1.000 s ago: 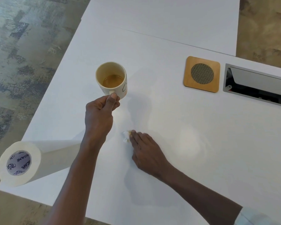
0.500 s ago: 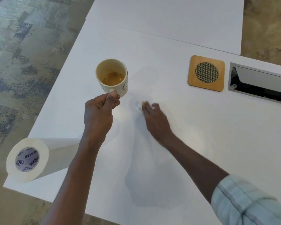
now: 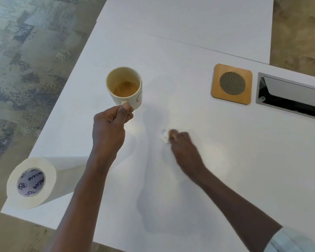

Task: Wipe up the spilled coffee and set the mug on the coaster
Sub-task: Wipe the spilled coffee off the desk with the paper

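Note:
A cream mug (image 3: 124,86) with a little coffee in it is held just above the white table (image 3: 198,42), left of centre. My left hand (image 3: 111,124) grips its handle, thumb on top. My right hand (image 3: 182,148) presses a small crumpled piece of white paper towel (image 3: 164,136) flat against the table, a little right of and nearer than the mug; the hand is motion-blurred. A square wooden coaster (image 3: 232,84) with a round mesh centre lies at the right, with nothing on it. No coffee stain shows plainly on the table.
A roll of paper towel (image 3: 33,182) lies on its side at the table's near left corner. A metal cable hatch (image 3: 291,97) is sunk into the table right of the coaster. The table's left edge drops to patterned floor.
My right hand swept the paper towel away toward the mug, then drew it back nearer and slightly right. The mug and my left hand have stayed almost still.

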